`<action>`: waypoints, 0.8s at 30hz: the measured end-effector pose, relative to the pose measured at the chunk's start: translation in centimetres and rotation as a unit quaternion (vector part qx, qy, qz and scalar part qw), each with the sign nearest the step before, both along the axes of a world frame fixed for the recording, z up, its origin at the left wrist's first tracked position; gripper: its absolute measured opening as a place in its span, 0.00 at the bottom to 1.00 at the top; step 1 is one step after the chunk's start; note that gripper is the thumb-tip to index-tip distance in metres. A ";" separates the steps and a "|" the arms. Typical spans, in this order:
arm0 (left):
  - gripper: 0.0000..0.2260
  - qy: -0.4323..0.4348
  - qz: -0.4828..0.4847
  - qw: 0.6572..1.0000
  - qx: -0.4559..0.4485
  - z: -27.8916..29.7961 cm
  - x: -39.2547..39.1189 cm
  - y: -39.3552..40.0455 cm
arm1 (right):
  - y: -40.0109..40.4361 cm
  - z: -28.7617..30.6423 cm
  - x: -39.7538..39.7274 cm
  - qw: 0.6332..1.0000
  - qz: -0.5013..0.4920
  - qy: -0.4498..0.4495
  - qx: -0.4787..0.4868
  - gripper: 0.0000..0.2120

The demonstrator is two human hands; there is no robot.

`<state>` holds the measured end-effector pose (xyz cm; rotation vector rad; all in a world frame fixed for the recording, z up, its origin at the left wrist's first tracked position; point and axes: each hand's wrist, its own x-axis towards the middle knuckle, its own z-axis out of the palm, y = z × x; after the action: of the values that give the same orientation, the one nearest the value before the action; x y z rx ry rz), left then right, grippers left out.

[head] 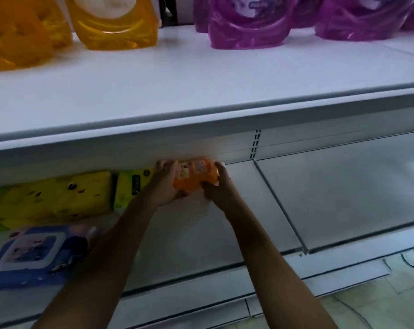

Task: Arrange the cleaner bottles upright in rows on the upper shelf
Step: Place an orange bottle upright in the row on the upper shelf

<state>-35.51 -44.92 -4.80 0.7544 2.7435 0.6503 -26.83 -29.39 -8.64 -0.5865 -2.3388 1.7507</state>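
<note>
your left hand point(164, 184): grasping the orange pack point(194, 178) on its left side
your right hand point(219, 186): grasping its right side
cleaner bottles point(248, 24): upright on the upper shelf point(201, 86), above your hands

The white upper shelf point(201, 91) carries 2 orange bottles point(116, 22) at its back left and purple bottles point(248, 27) at its back right. The lower shelf point(319, 198) holds yellow packs point(59, 198) and a blue pack point(33, 255) at its left.
</note>
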 end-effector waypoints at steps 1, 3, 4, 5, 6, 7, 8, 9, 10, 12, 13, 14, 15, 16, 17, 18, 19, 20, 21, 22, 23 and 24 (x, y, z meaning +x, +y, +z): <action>0.45 0.011 0.008 1.000 0.009 -0.1 0.0 0.3 | 0.2 -0.3 -0.8 1.000 -0.007 -0.007 -0.023 0.41; 0.44 0.021 0.032 0.999 0.033 -0.6 -0.2 0.5 | 0.8 -1.4 -2.0 0.997 -0.020 -0.024 -0.066 0.45; 0.44 0.015 0.038 0.998 0.039 -0.6 -0.2 0.6 | 1.0 -1.0 -2.1 0.994 -0.031 -0.031 -0.097 0.44; 0.44 0.004 0.045 0.998 0.033 -0.4 -0.1 0.6 | 0.8 0.2 -1.8 0.991 -0.042 -0.039 -0.123 0.44; 0.44 -0.009 0.046 0.998 0.030 -0.4 -0.1 0.7 | 1.0 0.5 -1.9 0.988 -0.048 -0.047 -0.139 0.45; 0.45 -0.021 0.042 0.999 0.024 -0.2 0.2 0.6 | 1.1 0.8 -1.9 0.987 -0.043 -0.050 -0.146 0.46; 0.47 -0.031 0.036 0.999 0.020 -0.2 0.4 0.5 | 1.4 0.6 -1.9 0.988 -0.033 -0.043 -0.142 0.47; 0.49 -0.040 0.028 0.999 0.018 -0.2 0.6 0.3 | 1.6 0.2 -2.1 0.990 -0.024 -0.042 -0.135 0.49; 0.51 -0.052 0.023 0.998 0.022 -0.2 0.8 0.0 | 1.5 0.3 -2.1 0.991 -0.018 -0.047 -0.122 0.49; 0.51 -0.080 0.022 0.996 0.043 -0.6 1.1 -0.6 | 1.8 0.0 -2.7 0.996 0.006 -0.054 -0.075 0.45; 0.52 -0.088 0.025 0.994 0.058 -0.7 1.3 -0.9 | 2.0 -0.6 -3.0 0.998 0.023 -0.045 -0.048 0.40; 0.53 -0.093 0.031 0.993 0.073 -1.0 1.4 -1.2 | 1.8 -0.5 -3.0 0.998 0.036 -0.032 -0.027 0.37; 0.55 -0.099 0.034 0.991 0.083 -1.1 1.7 -1.5 | 1.4 0.1 -2.7 0.999 0.044 -0.018 -0.008 0.35; 0.56 -0.109 0.035 0.989 0.089 -1.2 1.9 -1.8 | 0.9 0.8 -2.3 0.999 0.047 -0.001 0.015 0.35; 0.57 -0.122 0.035 0.988 0.090 -1.4 2.1 -2.1 | 0.4 1.6 -1.9 0.998 0.056 0.011 0.038 0.35; 0.58 -0.127 0.035 0.987 0.092 -1.5 2.2 -2.3 | 0.3 1.8 -1.9 0.996 0.065 0.014 0.054 0.35; 0.57 -0.132 0.033 0.986 0.099 -1.5 2.5 -2.4 | 0.0 2.3 -1.7 0.995 0.071 0.017 0.062 0.36; 0.54 -0.141 0.034 0.983 0.110 -1.5 2.6 -2.5 | -0.2 2.7 -1.7 0.994 0.074 0.035 0.070 0.38; 0.49 -0.158 0.027 0.978 0.131 -1.2 2.9 -2.6 | -0.4 3.2 -1.7 0.992 0.078 0.061 0.084 0.40; 0.40 -0.185 0.010 0.969 0.165 -1.0 3.1 -2.6 | -0.5 3.4 -1.8 0.987 0.089 0.089 0.103 0.40; 0.32 -0.215 -0.018 0.955 0.202 -0.8 3.3 -2.8 | -0.7 3.8 -1.6 0.980 0.108 0.103 0.133 0.39; 0.27 -0.240 -0.043 0.941 0.235 -0.6 3.4 -3.0 | -0.9 4.1 -1.3 0.971 0.132 0.119 0.162 0.38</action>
<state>-32.08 -47.94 -5.36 0.6849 2.1183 1.3008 -28.14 -30.26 -4.55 -0.0126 -2.5352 1.3858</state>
